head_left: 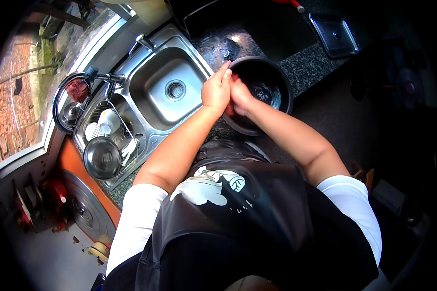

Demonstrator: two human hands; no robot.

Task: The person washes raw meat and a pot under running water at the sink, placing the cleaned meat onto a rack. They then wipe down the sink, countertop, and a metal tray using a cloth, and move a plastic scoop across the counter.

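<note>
The only marking that might be writing sits on the dark, glossy apron [272, 194] at the lower middle of the frame: one white printed figure [199, 189] with a few small specks under it, too small to read. Two bare hands meet at the upper middle of the frame, over the left rim of one dark, round, deep basin [290, 92], which lies just right of the sink; pale glints show inside it. The left hand [216, 90] has its fingers straight and close together, laid against the right hand [239, 94], whose fingers are largely hidden; whether anything is between the palms I cannot tell. One square stainless-steel sink bowl [155, 104] with one round drain [176, 90] fills the upper left of centre, two metal fittings [115, 77] [145, 41] along its window side. At the left are one reddish-brown scrubber [76, 90], one round glass lid [102, 157] and one white cup [109, 121]. At the upper right, one clear rectangular tray [335, 36] lies on the speckled grey counter [303, 72], near one red handle [291, 3].
</note>
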